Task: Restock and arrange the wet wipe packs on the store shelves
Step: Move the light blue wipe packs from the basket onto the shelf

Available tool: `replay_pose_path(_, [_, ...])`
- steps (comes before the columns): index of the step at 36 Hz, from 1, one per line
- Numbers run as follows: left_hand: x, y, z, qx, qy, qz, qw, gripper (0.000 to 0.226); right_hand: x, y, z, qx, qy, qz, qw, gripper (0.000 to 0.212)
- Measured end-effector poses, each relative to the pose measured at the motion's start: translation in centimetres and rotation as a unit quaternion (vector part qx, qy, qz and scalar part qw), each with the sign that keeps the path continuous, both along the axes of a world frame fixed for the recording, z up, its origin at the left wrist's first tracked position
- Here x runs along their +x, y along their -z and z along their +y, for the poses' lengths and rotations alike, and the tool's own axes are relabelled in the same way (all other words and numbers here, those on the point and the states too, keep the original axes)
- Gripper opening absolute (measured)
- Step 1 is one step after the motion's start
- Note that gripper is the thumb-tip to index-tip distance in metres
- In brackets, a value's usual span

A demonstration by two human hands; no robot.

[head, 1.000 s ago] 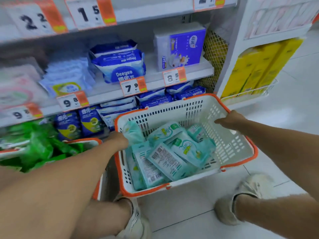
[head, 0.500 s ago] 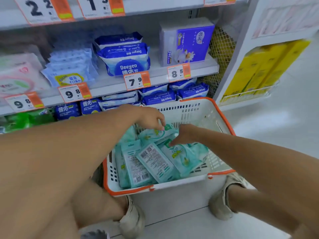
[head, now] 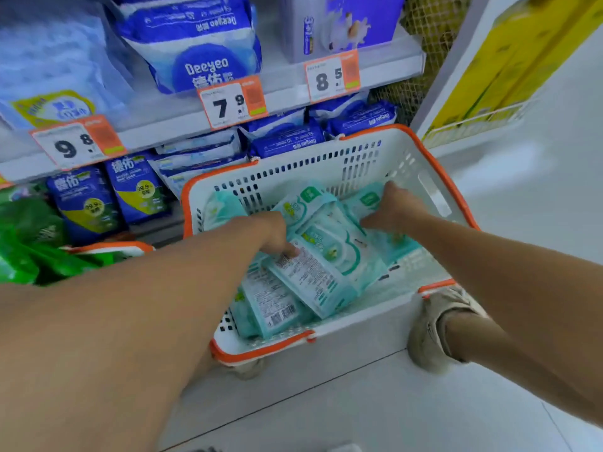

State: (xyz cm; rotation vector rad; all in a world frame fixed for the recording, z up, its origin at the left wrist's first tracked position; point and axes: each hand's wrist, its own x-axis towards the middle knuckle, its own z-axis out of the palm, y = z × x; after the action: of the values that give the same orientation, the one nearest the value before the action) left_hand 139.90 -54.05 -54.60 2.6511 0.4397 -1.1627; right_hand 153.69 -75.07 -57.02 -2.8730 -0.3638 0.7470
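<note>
Head view looks down: two bare forearms fill the lower frame, cut off by its edges. Between them, on the floor, stands a white basket [head: 404, 158] with orange rim, holding pale green wet wipe packs [head: 329, 256]. Left hand [head: 274, 231] reaches among the packs at frame centre; its fingertips are hidden, so its grip cannot be told. Right hand [head: 396, 207], right of centre, curls its fingers on one pack [head: 367, 199]. Beyond, shelves [head: 287, 99] carry blurred blue packs and price tags [head: 231, 102]. Green packs [head: 29, 243] lie at left, partly hidden.

Pale tiled floor [head: 375, 402] meets grey shelving [head: 385, 68] under soft light.
</note>
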Motion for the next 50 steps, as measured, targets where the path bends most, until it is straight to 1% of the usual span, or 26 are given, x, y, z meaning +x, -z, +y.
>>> replay_pose_path(3, [2.1, 0.6, 0.1, 0.006, 0.019, 0.005, 1.0, 0.081, 2.5, -0.1, -1.9, -0.036, 0.005, -0.043, 0.998, 0.092])
replay_pose_path(5, [2.9, 1.2, 0.2, 0.011, 0.02, 0.003, 1.0, 0.084, 2.8, 0.2, -2.4, -0.049, -0.049, -0.099, 0.993, 0.088])
replay_pose_path(7, [3.4, 1.8, 0.2, 0.001, 0.009, -0.005, 1.0, 0.085, 2.1, 0.2, -1.7, 0.002, -0.118, -0.109, 0.987, 0.075])
replay_pose_path(9, [3.6, 2.1, 0.4, -0.014, -0.003, -0.011, 1.0, 0.082, 0.3, 0.1, -0.3, 0.012, -0.175, -0.013, 0.984, 0.065])
replay_pose_path(11, [3.6, 2.0, 0.7, -0.027, -0.014, -0.012, 0.999, 0.079, -1.8, 0.6, 0.8, -0.035, -0.177, 0.131, 0.975, 0.074])
replay_pose_path(12, [3.5, 1.7, 0.7, -0.034, -0.02, -0.013, 0.999, 0.078, -2.5, 1.0, 1.2, -0.056, -0.162, 0.178, 0.969, 0.079])
replay_pose_path(14, [3.3, 1.2, 0.8, -0.048, -0.037, -0.012, 0.998, 0.076, -3.0, 1.7, 1.7, -0.056, -0.121, 0.217, 0.967, 0.094])
replay_pose_path(17, [2.9, 0.4, 0.4, -0.05, -0.059, -0.012, 0.997, 0.077, -2.5, 2.9, 1.5, -0.005, -0.061, 0.258, 0.964, 0.114])
replay_pose_path(20, [2.9, -0.6, -0.1, -0.04, -0.038, 0.003, 0.998, 0.074, -3.4, 0.3, 1.8, 0.024, -0.034, 0.264, 0.964, 0.119])
replay_pose_path(25, [4.1, -6.6, 1.1, -0.027, -0.012, 0.025, 0.999, 0.069, -0.8, -6.5, -0.3, 0.005, -0.045, 0.212, 0.976, 0.093])
replay_pose_path(26, [4.7, -8.5, 1.5, -0.029, -0.011, 0.021, 0.999, 0.069, 0.3, -8.4, -1.3, 0.003, -0.04, 0.217, 0.975, 0.081])
replay_pose_path(28, [5.3, -12.4, 2.2, -0.057, -0.019, -0.004, 0.998, 0.072, 2.0, -13.0, -3.6, 0.015, -0.021, 0.241, 0.97, 0.041])
replay_pose_path(29, [5.6, -14.3, 2.2, -0.086, -0.038, -0.022, 0.995, 0.074, 2.8, -15.5, -4.6, 0.024, -0.014, 0.251, 0.967, 0.03])
replay_pose_path(30, [5.8, -16.1, 2.2, -0.123, -0.068, -0.045, 0.989, 0.076, 3.5, -18.1, -5.6, 0.035, -0.012, 0.255, 0.966, 0.033])
replay_pose_path(32, [5.8, -18.9, 1.9, -0.213, -0.135, -0.101, 0.962, 0.085, 4.4, -22.4, -7.0, 0.084, -0.017, 0.249, 0.965, 0.057])
replay_pose_path(33, [5.5, -19.9, 1.6, -0.265, -0.164, -0.127, 0.942, 0.096, 4.7, -24.0, -7.5, 0.128, -0.021, 0.248, 0.96, 0.063])
replay_pose_path(35, [5.1, -20.9, 1.0, -0.362, -0.197, -0.149, 0.899, 0.114, 5.0, -26.1, -7.8, 0.24, -0.017, 0.253, 0.937, 0.06])
replay_pose_path(36, [5.0, -21.1, 0.7, -0.428, -0.201, -0.139, 0.87, 0.109, 4.9, -26.6, -7.6, 0.291, -0.013, 0.269, 0.918, 0.055])
replay_pose_path(38, [5.0, -21.9, -0.2, -0.554, -0.206, -0.129, 0.796, 0.079, 4.9, -27.1, -7.1, 0.374, -0.015, 0.298, 0.878, 0.05])
replay_pose_path(39, [5.1, -22.6, -0.6, -0.588, -0.221, -0.149, 0.764, 0.065, 4.9, -27.3, -6.7, 0.405, -0.022, 0.304, 0.862, 0.052])
replay_pose_path(41, [5.7, -23.8, -1.0, -0.611, -0.26, -0.221, 0.714, 0.043, 4.9, -27.7, -5.9, 0.454, -0.03, 0.291, 0.841, 0.065])
replay_pose_path(42, [5.9, -24.4, -0.9, -0.606, -0.273, -0.264, 0.7, 0.046, 5.0, -27.9, -5.6, 0.48, -0.024, 0.279, 0.832, 0.076])
replay_pose_path(44, [6.3, -25.5, -0.3, -0.581, -0.292, -0.341, 0.679, 0.066, 5.2, -28.3, -5.1, 0.517, -0.015, 0.247, 0.819, 0.087])
replay_pose_path(46, [6.1, -26.3, 0.1, -0.555, -0.293, -0.392, 0.673, 0.073, 5.0, -28.6, -4.4, 0.535, -0.017, 0.217, 0.817, 0.085])
replay_pose_path(48, [5.7, -26.8, 0.5, -0.542, -0.291, -0.421, 0.667, 0.072, 4.9, -29.0, -3.7, 0.547, -0.03, 0.198, 0.813, 0.084])
replay_pose_path(50, [5.3, -27.5, 0.7, -0.53, -0.284, -0.45, 0.66, 0.064, 4.2, -30.5, -3.0, 0.522, -0.076, 0.15, 0.836, 0.071])
